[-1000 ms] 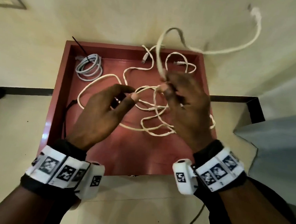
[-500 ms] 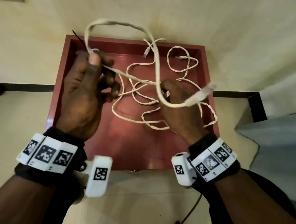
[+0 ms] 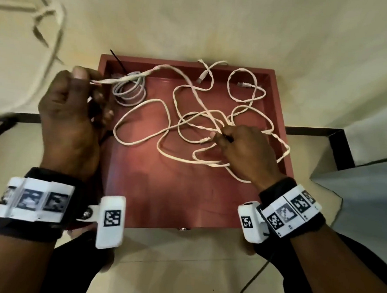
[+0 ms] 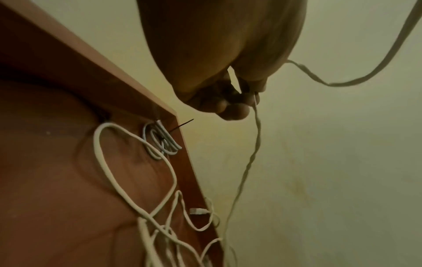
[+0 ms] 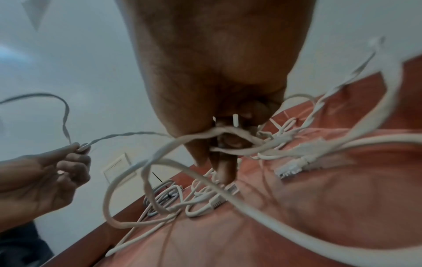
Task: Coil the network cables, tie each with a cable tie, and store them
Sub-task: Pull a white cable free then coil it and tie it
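Since half second ago, left hand has swung out past tray's left edge, dragging white cable taut; free end whips blurred beyond it. Head view: right hand low in red tray, fingers curled into tangle. Grey tied coil just right of left hand. Left wrist view: fingertips pinch cable. Right wrist view: fingers hooked round loops.

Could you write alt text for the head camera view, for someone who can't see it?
Over a red tray, the left hand pinches a white cable pulled from a tangle, which the right hand grips. A tied grey coil lies in the tray's far left corner.
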